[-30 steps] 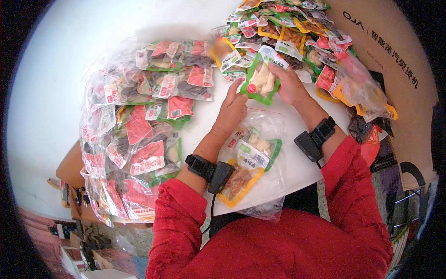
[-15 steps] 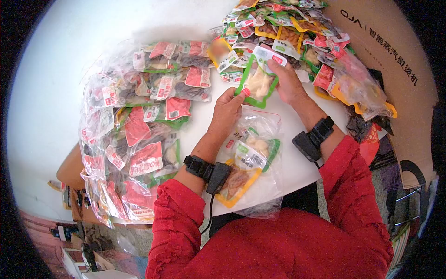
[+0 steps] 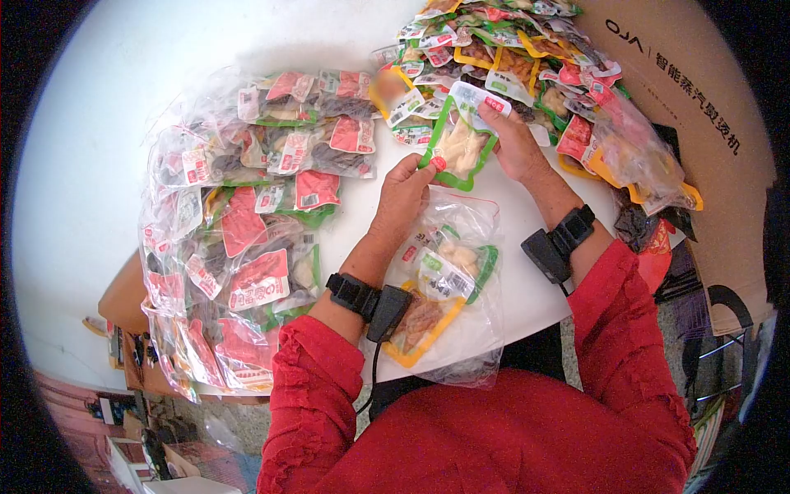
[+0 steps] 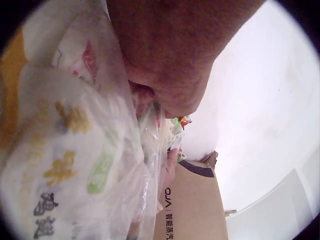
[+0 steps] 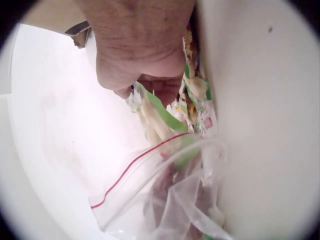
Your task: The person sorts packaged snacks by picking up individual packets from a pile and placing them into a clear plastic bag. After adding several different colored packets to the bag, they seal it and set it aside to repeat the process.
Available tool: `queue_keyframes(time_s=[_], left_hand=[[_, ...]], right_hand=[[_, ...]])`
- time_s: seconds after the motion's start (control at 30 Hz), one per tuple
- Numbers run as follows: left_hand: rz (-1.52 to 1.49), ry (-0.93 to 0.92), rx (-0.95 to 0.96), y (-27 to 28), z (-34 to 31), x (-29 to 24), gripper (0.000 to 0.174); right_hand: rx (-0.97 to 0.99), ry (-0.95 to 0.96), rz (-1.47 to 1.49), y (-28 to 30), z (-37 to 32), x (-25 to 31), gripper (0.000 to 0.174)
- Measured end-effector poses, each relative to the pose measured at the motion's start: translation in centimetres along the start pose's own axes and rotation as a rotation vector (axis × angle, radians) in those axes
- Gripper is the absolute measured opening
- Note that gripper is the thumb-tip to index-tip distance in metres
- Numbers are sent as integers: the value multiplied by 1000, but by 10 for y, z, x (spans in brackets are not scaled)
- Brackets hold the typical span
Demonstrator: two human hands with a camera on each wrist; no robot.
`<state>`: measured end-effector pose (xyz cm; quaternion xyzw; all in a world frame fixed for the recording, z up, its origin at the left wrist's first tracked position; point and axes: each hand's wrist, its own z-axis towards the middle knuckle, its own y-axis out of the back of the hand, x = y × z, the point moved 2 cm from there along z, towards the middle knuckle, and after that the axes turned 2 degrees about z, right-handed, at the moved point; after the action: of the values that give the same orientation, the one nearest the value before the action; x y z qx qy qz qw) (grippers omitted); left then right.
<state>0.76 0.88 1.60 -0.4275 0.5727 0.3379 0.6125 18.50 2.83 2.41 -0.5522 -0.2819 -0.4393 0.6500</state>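
Both hands hold a green-edged snack packet (image 3: 459,148) with pale pieces in its clear window and a white top. My left hand (image 3: 403,193) pinches its lower left corner, near a red round mark. On the upper right edge, my right hand (image 3: 518,148) grips it with the thumb over the front. Just below lies a clear zip bag (image 3: 485,317), its red-lined mouth toward the packet. Inside it are another green-edged packet (image 3: 453,267) and a yellow-edged packet (image 3: 421,325) of brown food. In the right wrist view the bag's red seal line (image 5: 135,167) crosses below the held packet.
Many filled clear bags (image 3: 255,222) are laid in overlapping rows on the left of the white table (image 3: 527,305). A heap of loose packets (image 3: 494,58) stands at the back right, beside a large cardboard box (image 3: 683,107). The table's front edge is close to the body.
My left hand has drawn slightly down and left, its fingers now closed on the packet's corner. The packet has tilted a little; the right hand keeps its grip. The zip bag stays put.
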Motion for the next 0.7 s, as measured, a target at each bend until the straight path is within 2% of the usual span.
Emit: queue_keyframes(time_s=[0.1, 0.27, 0.4, 0.47, 0.5, 0.57, 0.6, 0.63, 0.7], left_hand=[[-3, 1, -12, -3, -1, -2, 13], [7, -4, -19, -4, -3, -5, 14], [-17, 6, -8, -1, -1, -3, 14], [65, 15, 0, 1, -1, -3, 10], [64, 22, -3, 2, 0, -1, 10], [392, -220, -121, 7, 6, 0, 15], [549, -416, -153, 11, 10, -1, 22], [708, -615, -180, 14, 12, -8, 30], [855, -674, -166, 13, 11, -27, 33]], right_hand=[[-12, 51, -80, -2, -2, 5, 33], [67, -102, 95, 1, -3, 10, 33], [72, -46, 40, 1, -1, 7, 35], [-104, -70, -60, 2, -2, 6, 36], [-106, -78, -59, 5, 0, 3, 36], [-84, -12, -227, 19, 11, -7, 33], [-25, 56, -210, 23, 13, -9, 31], [-30, 30, -203, 22, 15, -10, 31], [-149, 63, -154, 22, 13, -9, 28]])
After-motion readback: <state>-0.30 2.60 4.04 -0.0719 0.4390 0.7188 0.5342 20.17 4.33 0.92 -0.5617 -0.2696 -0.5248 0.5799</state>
